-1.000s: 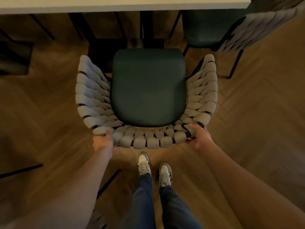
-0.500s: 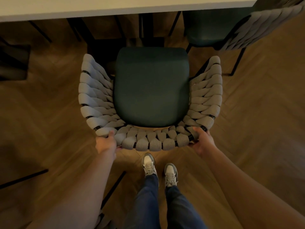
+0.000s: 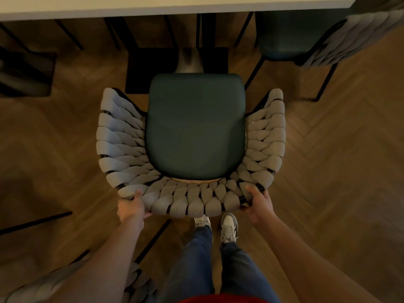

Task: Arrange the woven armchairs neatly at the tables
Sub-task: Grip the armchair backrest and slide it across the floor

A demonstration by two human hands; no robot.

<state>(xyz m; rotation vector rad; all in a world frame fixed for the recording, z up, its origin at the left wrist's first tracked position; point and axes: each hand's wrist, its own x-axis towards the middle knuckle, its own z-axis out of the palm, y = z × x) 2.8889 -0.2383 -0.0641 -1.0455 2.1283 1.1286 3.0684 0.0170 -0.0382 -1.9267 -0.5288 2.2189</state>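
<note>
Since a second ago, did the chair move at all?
Barely. The woven armchair looks a bit farther from the white table, though the camera shifted too. The left hand and right hand still grip its woven back. The neighbouring armchair stayed put.

We see a wood herringbone floor [image 3: 328, 171] carrying everything. On it stands a woven armchair [image 3: 192, 136] with a dark green seat, facing the white table [image 3: 175, 5], whose dark base [image 3: 175, 68] sits on the floor just ahead of the seat. A second woven armchair [image 3: 317, 40] stands upper right at the table. Two sneakers [image 3: 227, 226] stand just behind the near chair.
</note>
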